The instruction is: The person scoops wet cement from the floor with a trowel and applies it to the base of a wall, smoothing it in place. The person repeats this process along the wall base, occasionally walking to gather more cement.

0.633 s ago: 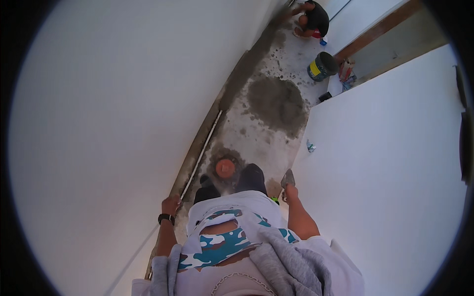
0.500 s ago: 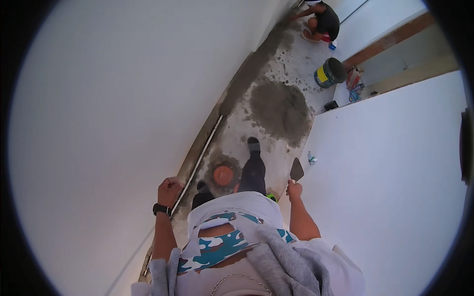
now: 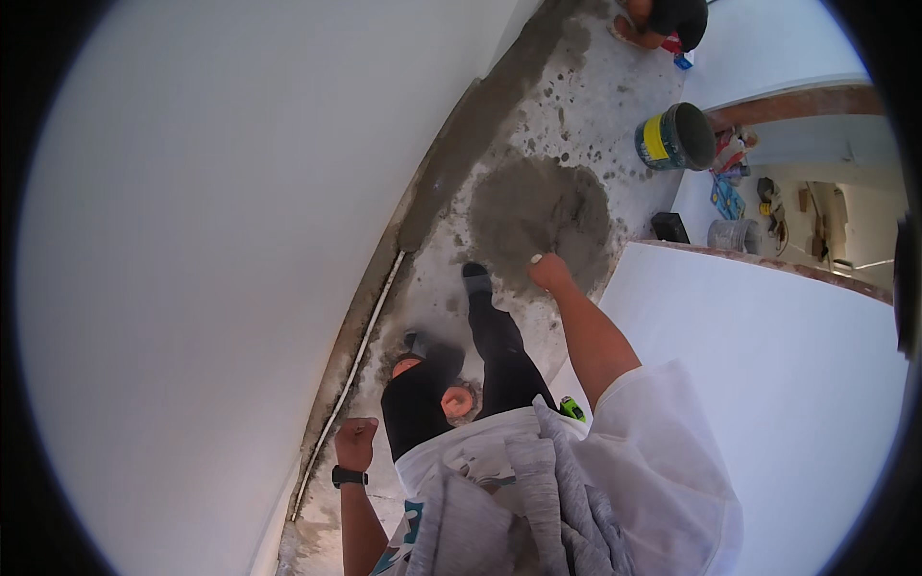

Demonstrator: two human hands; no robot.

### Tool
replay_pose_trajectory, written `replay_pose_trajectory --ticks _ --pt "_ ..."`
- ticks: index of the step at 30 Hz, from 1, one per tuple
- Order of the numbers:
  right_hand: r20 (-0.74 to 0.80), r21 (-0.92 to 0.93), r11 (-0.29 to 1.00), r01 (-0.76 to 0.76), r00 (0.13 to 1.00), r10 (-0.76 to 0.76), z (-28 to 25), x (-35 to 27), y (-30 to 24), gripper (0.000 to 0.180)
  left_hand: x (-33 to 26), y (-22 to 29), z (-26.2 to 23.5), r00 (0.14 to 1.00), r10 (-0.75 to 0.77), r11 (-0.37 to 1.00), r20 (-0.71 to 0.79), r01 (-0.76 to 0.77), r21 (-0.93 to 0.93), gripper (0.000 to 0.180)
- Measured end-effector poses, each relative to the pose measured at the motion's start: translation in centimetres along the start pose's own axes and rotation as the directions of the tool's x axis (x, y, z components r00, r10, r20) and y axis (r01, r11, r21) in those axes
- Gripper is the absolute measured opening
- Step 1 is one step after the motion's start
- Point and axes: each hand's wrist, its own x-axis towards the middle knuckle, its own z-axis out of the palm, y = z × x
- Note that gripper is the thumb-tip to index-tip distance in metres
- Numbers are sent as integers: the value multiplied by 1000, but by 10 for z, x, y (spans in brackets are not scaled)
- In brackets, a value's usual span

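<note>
My right hand (image 3: 550,275) reaches over the near edge of a round patch of wet grey mortar (image 3: 523,197) on the floor. It is closed round a trowel, whose pale handle end (image 3: 535,259) shows at the fist; the blade cannot be told from the mortar. Low beside the wall, my left hand (image 3: 356,444) hangs with its fingers curled in, and nothing shows in it. A dark watch (image 3: 350,476) sits on that wrist. A thin white pipe (image 3: 360,355) runs along the wall base near this hand, up to a strip of grey mortar (image 3: 437,187).
Two orange round pipe fittings (image 3: 457,401) stand in the floor by my legs. A dark bucket with a yellow label (image 3: 675,137) stands beyond the mortar, near a black box (image 3: 669,228). Another person (image 3: 663,24) crouches at the far end. White walls flank the narrow floor.
My right hand has swung forward from the right wall to the mortar patch, still closed on the trowel. My left hand has dropped lower. I have leaned and stepped, with my legs bent.
</note>
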Motion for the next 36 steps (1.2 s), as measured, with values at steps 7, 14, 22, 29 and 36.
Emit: replay_pose_trajectory --ticks 7,14,22,29,36 --pt "-13 157 977 144 990 -144 51 92 -82 48 148 7 47 951 3 987 308 -52 150 34" --pt "-42 174 946 275 962 -272 211 267 -44 45 348 -185 155 869 -151 902 471 -73 425 31" --pt "-596 25 980 196 791 -143 188 521 20 46 442 -289 188 776 -269 833 571 -110 542 35" --pt "-613 23 1000 -9 790 21 85 691 16 43 377 -354 128 698 -556 694 452 89 715 25" --pt "-635 -178 984 -1 764 -114 16 815 24 50 298 -363 87 450 -871 479 195 694 537 25"
